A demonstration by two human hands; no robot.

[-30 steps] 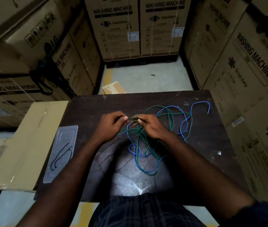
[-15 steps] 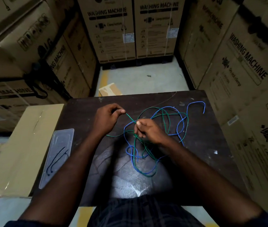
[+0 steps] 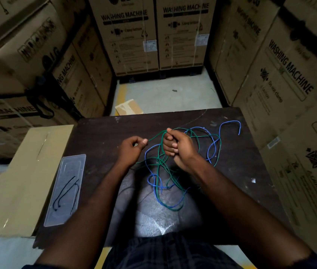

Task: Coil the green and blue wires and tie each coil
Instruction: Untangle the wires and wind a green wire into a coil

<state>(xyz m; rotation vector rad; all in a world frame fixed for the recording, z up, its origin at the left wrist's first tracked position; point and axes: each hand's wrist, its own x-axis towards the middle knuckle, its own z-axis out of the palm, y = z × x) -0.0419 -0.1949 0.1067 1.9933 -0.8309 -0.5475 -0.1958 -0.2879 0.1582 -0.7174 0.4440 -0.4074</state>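
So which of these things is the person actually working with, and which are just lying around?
In use: green wire, pinched by left hand, gripped by right hand; blue wire; table.
Lying about: clear tray with black wire pieces; washing machine boxes; cardboard scrap on floor.

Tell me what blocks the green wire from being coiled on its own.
The blue wire: it crosses through loops of the green wire on the table, below the right hand. Nothing stands between the hands and the green wire; the left hand pinches it, the right grips it.
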